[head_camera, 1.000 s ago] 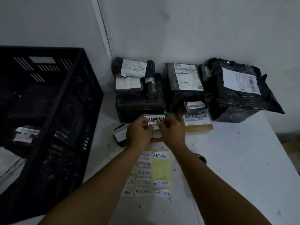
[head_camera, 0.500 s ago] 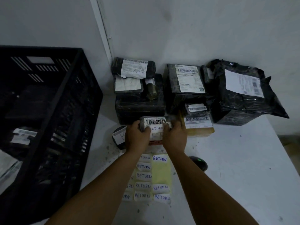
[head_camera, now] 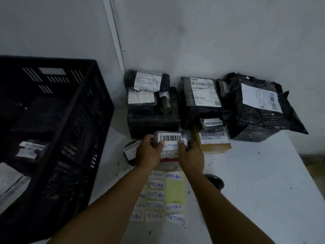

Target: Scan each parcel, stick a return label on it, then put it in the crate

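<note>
A small parcel (head_camera: 170, 138) with a barcode sits at the table's middle, in front of the stacked parcels. A white RETURN label (head_camera: 170, 145) lies on it just under the barcode. My left hand (head_camera: 149, 154) grips the parcel's left side, thumb on the label's left end. My right hand (head_camera: 190, 155) grips the right side, thumb on the label's right end. Below my hands a yellow sheet (head_camera: 175, 191) carries several more RETURN labels. The black crate (head_camera: 88, 124) stands at the left with parcels inside.
Several black-wrapped parcels (head_camera: 202, 99) and a tan one (head_camera: 213, 143) are piled against the wall. A round black parcel (head_camera: 130, 152) lies left of my hands. The black scanner (head_camera: 215, 181) rests on the white table (head_camera: 263, 191) beside my right forearm.
The RETURN label, first held between both hands above the parcel, now lies on it. Both hands have settled round the parcel's sides with thumbs on the label.
</note>
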The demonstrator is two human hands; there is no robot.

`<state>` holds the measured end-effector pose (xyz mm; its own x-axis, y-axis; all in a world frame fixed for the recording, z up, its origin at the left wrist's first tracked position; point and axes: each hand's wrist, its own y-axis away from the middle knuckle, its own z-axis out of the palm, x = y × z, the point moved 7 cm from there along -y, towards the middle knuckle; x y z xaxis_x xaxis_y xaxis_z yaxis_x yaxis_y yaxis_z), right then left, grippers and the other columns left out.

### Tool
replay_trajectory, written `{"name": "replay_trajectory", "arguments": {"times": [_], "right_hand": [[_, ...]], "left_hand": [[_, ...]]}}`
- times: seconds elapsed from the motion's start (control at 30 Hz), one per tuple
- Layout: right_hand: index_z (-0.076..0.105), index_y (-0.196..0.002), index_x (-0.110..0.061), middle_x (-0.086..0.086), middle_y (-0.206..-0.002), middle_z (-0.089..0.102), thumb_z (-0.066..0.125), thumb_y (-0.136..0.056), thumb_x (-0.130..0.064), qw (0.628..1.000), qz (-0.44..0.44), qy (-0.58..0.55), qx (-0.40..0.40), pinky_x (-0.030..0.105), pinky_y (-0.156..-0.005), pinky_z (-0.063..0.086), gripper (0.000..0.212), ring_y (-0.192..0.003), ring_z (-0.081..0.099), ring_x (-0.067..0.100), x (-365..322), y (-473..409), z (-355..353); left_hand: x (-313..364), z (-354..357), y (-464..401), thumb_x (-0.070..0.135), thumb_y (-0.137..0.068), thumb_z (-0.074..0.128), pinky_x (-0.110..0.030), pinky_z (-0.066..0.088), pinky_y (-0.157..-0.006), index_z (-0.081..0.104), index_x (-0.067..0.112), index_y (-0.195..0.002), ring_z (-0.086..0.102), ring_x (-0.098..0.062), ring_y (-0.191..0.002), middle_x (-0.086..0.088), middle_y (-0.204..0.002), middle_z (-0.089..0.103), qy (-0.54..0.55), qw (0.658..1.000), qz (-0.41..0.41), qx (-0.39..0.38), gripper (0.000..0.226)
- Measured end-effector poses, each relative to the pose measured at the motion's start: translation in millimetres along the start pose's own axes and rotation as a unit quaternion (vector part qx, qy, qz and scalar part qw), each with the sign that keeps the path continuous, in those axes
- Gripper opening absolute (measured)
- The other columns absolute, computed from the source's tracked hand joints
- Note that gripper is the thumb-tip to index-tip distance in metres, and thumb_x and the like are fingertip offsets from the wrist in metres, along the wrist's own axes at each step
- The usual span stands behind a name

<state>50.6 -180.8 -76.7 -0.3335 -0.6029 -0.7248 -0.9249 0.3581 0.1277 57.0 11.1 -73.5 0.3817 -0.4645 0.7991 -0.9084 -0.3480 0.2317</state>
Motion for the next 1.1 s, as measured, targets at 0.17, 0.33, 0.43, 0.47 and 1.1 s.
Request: {"name": "replay_trajectory", "arguments": {"times": [0.17,0.33,0.43,0.47,1.1], "right_hand": [[0.056,-0.101,-0.027,-0.010,-0.081,0.062,0.047,-0.093,-0.061,0.997,-0.048,-0.054,0.035,0.024,-0.057,0.041,0.037,-0.075,0.060,0.009,-16.0,16.4,-24.7],[0.055,-0.110,-0.035,-0.017,-0.095,0.065,0.052,-0.089,-0.067,0.983,-0.099,-0.143,0.050,0.013,-0.060,0.041,0.039,-0.083,0.060,-0.008,-65.7,34.3,-52.3],[0.056,-0.119,-0.030,-0.014,-0.104,0.067,0.055,-0.088,-0.066,0.970,-0.142,-0.192,0.046,0.013,-0.065,0.048,0.048,-0.088,0.063,-0.005,-107.6,47.4,-63.8],[0.056,-0.121,-0.029,-0.013,-0.106,0.067,0.056,-0.088,-0.065,0.965,-0.153,-0.211,0.041,0.013,-0.064,0.051,0.049,-0.089,0.064,-0.005,-121.6,52.1,-66.3],[0.057,-0.121,-0.020,-0.011,-0.098,0.064,0.058,-0.091,-0.056,0.907,-0.365,-0.128,-0.169,0.022,-0.064,0.049,0.047,-0.081,0.061,0.003,-365.1,148.2,58.6]], "left_hand": [[20.5,-20.7,10.9,0.044,-0.089,0.067,-0.032,0.053,-0.077,0.056,0.027,-0.125,0.063,-0.015,-0.094,0.007,-0.111,0.066,0.021,0.999,0.039,0.014,0.041],[59.7,-75.3,21.4,0.046,-0.086,0.066,-0.020,0.046,-0.067,0.058,0.031,-0.124,0.061,-0.005,-0.088,0.017,-0.102,0.062,0.052,0.991,0.101,0.065,0.042],[81.7,-120.6,31.1,0.046,-0.085,0.065,-0.015,0.048,-0.063,0.062,0.040,-0.108,0.064,0.002,-0.083,0.022,-0.093,0.066,0.076,0.983,0.133,0.099,0.024],[88.3,-137.0,34.7,0.046,-0.085,0.065,-0.013,0.048,-0.060,0.061,0.042,-0.101,0.064,0.004,-0.079,0.023,-0.088,0.066,0.083,0.980,0.143,0.111,0.017],[10.2,-420.3,34.0,0.053,-0.082,0.073,-0.036,0.053,-0.094,0.050,0.029,-0.140,0.064,-0.013,-0.105,0.005,-0.123,0.061,0.107,0.975,0.045,0.189,0.066]]}}
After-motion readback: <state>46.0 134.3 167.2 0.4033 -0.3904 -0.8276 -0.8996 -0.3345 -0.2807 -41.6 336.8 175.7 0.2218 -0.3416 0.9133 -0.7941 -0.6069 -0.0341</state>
